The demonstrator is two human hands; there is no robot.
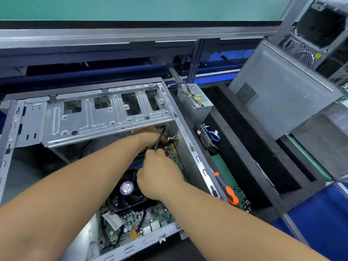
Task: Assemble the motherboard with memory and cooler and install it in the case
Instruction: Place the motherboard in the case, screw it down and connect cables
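Both hands (158, 166) inside case (105, 117), above motherboard (162, 215).

Bright, even overhead light, with soft glare on the open grey sheet-metal computer case (105, 117). Deep shadow lies under its perforated drive bracket and in the black foam tray (250, 147). Wide-angle bending curves the straight aluminium rail (131, 35); corners smear, and the forearms are slightly blurred

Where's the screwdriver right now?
In the head view the screwdriver, orange and black, lies outside the case, right of its right wall, on the black foam tray, just right of the right forearm.
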